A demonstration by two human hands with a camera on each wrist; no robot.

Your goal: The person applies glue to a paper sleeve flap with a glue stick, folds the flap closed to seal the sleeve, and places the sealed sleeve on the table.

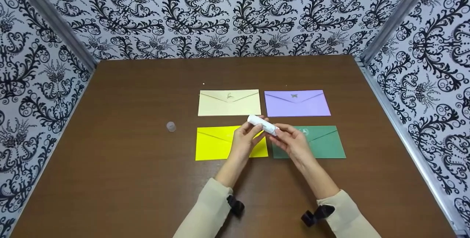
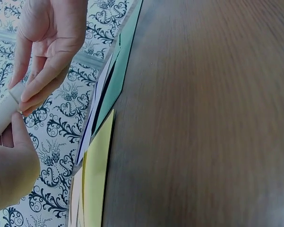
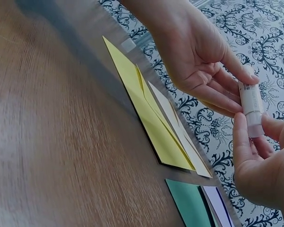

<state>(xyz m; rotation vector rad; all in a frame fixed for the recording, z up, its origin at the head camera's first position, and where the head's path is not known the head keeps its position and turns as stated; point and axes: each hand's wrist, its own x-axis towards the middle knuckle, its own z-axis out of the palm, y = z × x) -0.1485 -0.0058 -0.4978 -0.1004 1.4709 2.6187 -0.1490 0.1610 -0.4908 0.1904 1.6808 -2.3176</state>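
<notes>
A white glue stick (image 1: pixel 259 123) is held up above the envelopes, tilted, between both hands. My left hand (image 1: pixel 243 139) grips its body, the thumb lying along the tube. At the other end, my right hand (image 1: pixel 293 143) pinches the base between thumb and fingers, which shows closely in the right wrist view, where the tube (image 3: pixel 250 99) has faint print. Below the hands lie a yellow envelope (image 1: pixel 213 144) and a green envelope (image 1: pixel 326 144), each partly covered by a hand. Left of them, a small translucent cap (image 1: pixel 171 126) stands apart on the table.
Behind the hands lie a cream envelope (image 1: pixel 229 107) and a lilac envelope (image 1: pixel 299 105), side by side with flaps up. The brown table (image 1: pixel 128 179) meets patterned walls (image 1: pixel 227 14) at the back and sides. Tiny white specks lie near the cream envelope.
</notes>
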